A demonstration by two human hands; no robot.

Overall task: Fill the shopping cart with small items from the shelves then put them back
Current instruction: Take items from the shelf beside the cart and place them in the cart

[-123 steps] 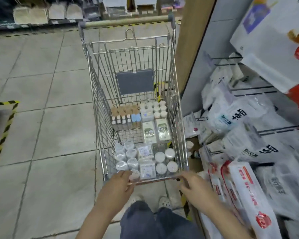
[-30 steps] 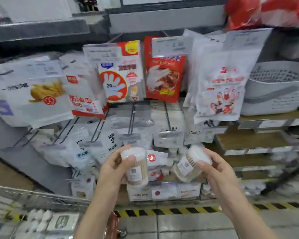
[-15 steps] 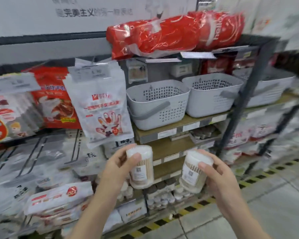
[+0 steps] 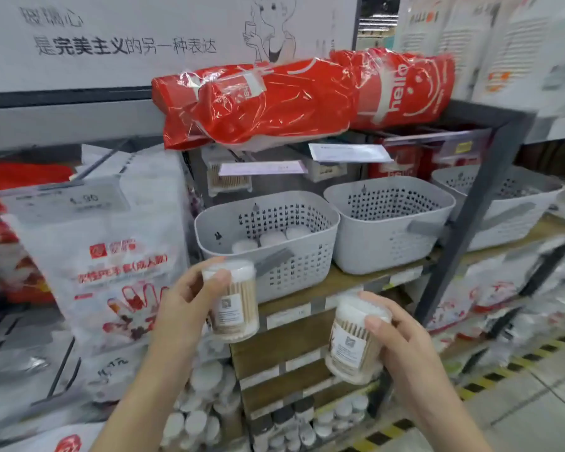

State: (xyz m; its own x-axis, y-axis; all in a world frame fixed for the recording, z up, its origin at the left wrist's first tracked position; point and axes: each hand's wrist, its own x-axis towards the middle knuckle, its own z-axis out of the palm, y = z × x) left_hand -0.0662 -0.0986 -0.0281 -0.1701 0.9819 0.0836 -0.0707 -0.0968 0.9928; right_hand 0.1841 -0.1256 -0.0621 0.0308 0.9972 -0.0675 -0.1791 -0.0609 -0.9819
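Raised since half a second ago, the left jar [image 4: 234, 301] of wooden-stemmed swabs is gripped by the left hand [image 4: 180, 305] before the left grey basket [image 4: 268, 236], where white lids are seen. Lower, the right jar [image 4: 353, 344] is clasped by the right hand [image 4: 402, 344]. Contents of the middle basket [image 4: 388, 230] are hidden.

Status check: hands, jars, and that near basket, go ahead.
Left hand grips one swab jar; right hand grips another. Left grey basket already holds jars. Nothing blocking.
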